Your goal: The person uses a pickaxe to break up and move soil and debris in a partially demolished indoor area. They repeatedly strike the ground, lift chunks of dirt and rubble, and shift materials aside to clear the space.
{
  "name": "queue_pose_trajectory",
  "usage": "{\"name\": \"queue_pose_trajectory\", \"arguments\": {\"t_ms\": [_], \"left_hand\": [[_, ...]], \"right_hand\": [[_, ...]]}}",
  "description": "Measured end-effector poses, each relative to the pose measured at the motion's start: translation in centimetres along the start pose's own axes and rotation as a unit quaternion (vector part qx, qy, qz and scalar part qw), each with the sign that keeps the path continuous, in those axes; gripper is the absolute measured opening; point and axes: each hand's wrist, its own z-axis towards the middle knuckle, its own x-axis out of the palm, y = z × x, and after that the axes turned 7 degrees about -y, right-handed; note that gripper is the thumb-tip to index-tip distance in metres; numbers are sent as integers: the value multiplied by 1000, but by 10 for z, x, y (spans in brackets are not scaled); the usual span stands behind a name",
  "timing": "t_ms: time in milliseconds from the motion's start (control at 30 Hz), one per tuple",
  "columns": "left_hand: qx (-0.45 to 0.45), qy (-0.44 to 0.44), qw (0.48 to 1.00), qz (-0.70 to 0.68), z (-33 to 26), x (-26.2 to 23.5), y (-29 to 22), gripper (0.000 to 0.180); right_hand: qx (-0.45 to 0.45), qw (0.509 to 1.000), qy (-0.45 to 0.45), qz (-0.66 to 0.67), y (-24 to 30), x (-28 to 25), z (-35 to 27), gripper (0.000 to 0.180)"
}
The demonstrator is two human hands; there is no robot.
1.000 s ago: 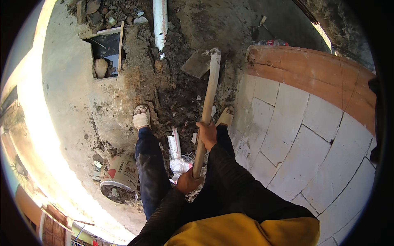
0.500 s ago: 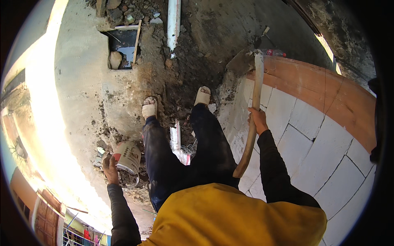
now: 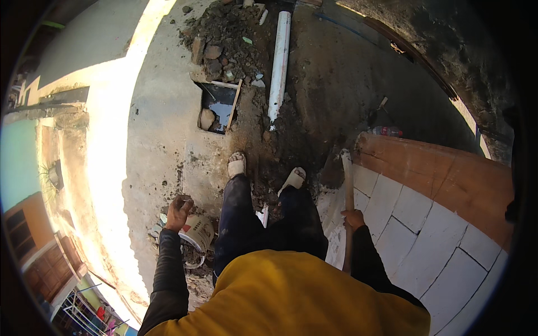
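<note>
My right hand point(image 3: 353, 218) is closed round the wooden handle of a hoe point(image 3: 348, 185). The hoe's broad, dirty blade point(image 3: 333, 169) is at the far end, beside the tiled slope. On the left, my left hand point(image 3: 178, 214) is raised just beside a white and red bucket point(image 3: 197, 231), fingers apart and slightly bent, with nothing visible in them. The bucket lies tipped on its side with dark mud at its mouth. Between the hands, my sandalled feet stand on muddy ground.
A square pit point(image 3: 217, 106) with dark water and wooden edging opens in the concrete ahead. A white pipe point(image 3: 279, 61) lies in the dug soil beside a rubble heap point(image 3: 224, 42). At right are white blocks point(image 3: 414, 207), an orange-brown border point(image 3: 426, 159) and a plastic bottle point(image 3: 388, 131).
My left hand has come off the bucket and moved up beside it. My right hand still grips the hoe, which now stands straighter in view. The whole view has shifted.
</note>
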Motion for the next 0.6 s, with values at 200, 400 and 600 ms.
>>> {"name": "queue_pose_trajectory", "arguments": {"t_ms": [200,400,600], "left_hand": [[6,-126,991,-32,18,-23,-10,31],[-3,-16,999,42,10,-4,-6,32],[10,-7,1000,-4,21,-52,-28,26]], "right_hand": [[53,995,77,35,-3,24,32,29],[66,992,105,30,-3,31,36,32],[58,994,85,36,-28,49,-26,30]]}}
